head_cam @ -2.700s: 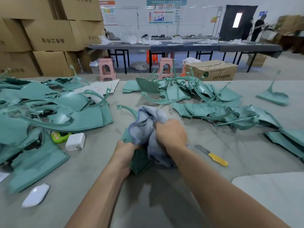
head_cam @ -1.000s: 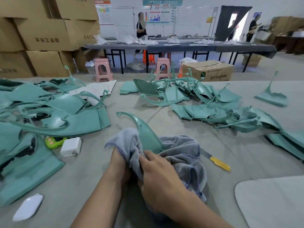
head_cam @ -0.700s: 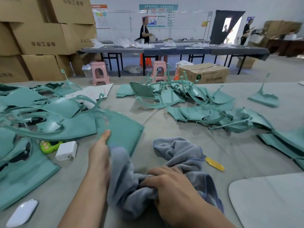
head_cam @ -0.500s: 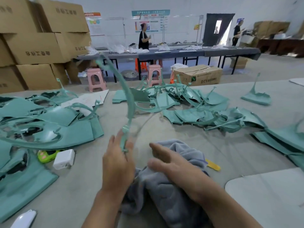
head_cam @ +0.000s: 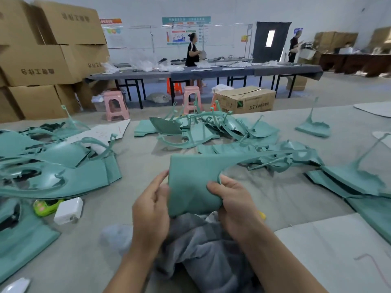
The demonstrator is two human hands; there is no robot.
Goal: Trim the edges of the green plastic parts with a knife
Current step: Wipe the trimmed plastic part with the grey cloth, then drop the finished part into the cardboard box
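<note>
I hold one green plastic part (head_cam: 191, 176) up in front of me, its flat face toward the camera and its thin curved arm reaching off to the right. My left hand (head_cam: 151, 210) grips its left edge and my right hand (head_cam: 232, 206) grips its lower right edge. Under my hands a grey cloth (head_cam: 203, 246) lies crumpled on the table. Only a yellow tip of the knife handle (head_cam: 262, 215) shows behind my right hand. More green parts lie in a left pile (head_cam: 53, 170) and a far pile (head_cam: 211, 132).
A white charger block (head_cam: 68, 210) and a green toy-like item (head_cam: 45, 207) sit left of my hands. A pale sheet (head_cam: 338, 248) covers the table's near right. Cardboard boxes (head_cam: 48, 60), pink stools (head_cam: 116, 104) and a long dark table (head_cam: 203, 71) with two people stand beyond.
I have stopped wiping the part with the cloth, dropped the cloth onto the table, and lifted and turned the part so both hands now hold it flat-on.
</note>
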